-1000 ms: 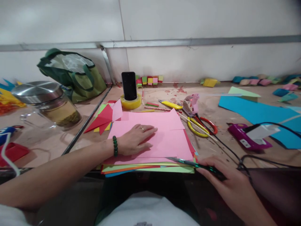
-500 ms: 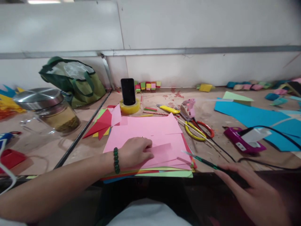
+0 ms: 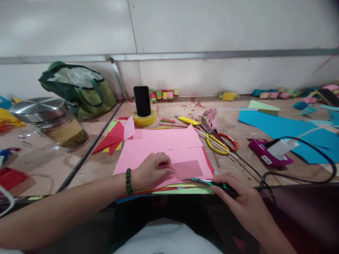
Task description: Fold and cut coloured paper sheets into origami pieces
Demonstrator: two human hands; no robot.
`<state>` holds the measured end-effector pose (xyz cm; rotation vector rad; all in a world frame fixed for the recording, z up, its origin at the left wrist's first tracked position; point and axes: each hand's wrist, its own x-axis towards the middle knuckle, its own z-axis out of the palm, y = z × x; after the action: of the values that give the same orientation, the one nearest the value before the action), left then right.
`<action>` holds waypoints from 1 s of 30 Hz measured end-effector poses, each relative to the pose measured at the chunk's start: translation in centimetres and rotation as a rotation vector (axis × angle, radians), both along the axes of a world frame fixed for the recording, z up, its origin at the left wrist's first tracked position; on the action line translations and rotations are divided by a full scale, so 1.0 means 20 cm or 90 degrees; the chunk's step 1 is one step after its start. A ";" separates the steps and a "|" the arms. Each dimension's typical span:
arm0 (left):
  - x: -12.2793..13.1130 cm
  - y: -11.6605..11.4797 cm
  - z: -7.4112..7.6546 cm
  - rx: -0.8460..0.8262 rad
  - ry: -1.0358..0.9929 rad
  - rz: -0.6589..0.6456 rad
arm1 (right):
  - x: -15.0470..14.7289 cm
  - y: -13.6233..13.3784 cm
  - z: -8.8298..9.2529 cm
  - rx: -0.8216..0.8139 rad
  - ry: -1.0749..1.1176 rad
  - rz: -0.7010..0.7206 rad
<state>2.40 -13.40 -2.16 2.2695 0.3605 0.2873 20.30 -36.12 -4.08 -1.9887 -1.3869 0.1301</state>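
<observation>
1. Resting, in head view, the left hand (image 3: 153,171) on pink paper (image 3: 143,151) at the front of the table (image 3: 182,111), fingers curled; cannot tell if pinching.
2. Gripping a green-and-black cutter (image 3: 206,181) in the right hand (image 3: 235,194), fingers wrapped round, tip by the paper's near edge.

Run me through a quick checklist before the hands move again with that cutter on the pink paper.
1. Right hand secure on the cutter: ok, the fingers are closed around its handle.
2. Left hand on the pink paper: ok, it touches it; whether it pinches a layer, cannot tell.
3. Cutter tip clear of the left fingers: ok, a gap shows between them.
4. Cutter tip touching the paper: cannot tell from this angle.
5. Coloured sheets underneath squared up: not ok, they stick out unevenly at the near edge.
6. Glass mug clear of the left hand: ok, it stands apart.
</observation>
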 end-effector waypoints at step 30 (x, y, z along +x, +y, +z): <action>0.03 0.16 -0.01 0.338 0.164 -0.310 | -0.04 0.07 0.01 -0.062 0.028 0.095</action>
<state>3.10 -10.10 -2.38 2.8318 -0.1726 -0.1886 19.54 -34.78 -3.93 -1.9471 -1.5259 0.3130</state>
